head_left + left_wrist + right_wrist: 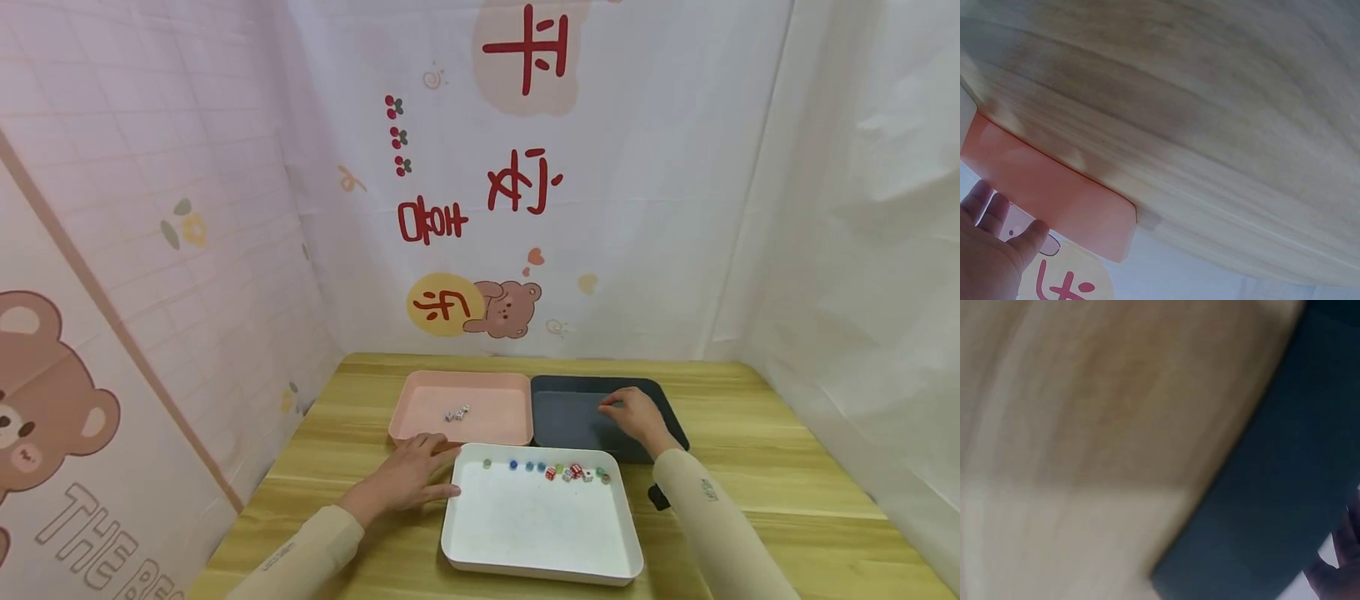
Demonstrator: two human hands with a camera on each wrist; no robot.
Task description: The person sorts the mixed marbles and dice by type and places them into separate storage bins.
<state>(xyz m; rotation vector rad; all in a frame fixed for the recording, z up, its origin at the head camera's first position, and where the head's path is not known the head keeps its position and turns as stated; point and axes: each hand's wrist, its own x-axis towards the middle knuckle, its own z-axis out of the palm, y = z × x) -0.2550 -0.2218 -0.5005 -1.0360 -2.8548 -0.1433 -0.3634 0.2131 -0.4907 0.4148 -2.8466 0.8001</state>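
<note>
My left hand (408, 477) is at the left rim of a white tray (540, 533), its fingers spread and fingertips at the edge. A row of small pieces lies along that tray's far side: blue beads (529, 467), greenish beads (487, 463), red dice (576, 471) and white dice (588, 476). Over a dark blue tray (562, 417) hovers my right hand (635, 412), thumb and index finger bent close together. Whether something small is between those fingertips cannot be made out. White dice (459, 414) lie inside a pink tray (495, 387).
The pink and dark trays stand side by side at the back of the wooden table (780, 467), behind the white tray. A small black object (658, 497) lies under the right forearm. Printed white curtains (637, 208) enclose the table at the back and sides.
</note>
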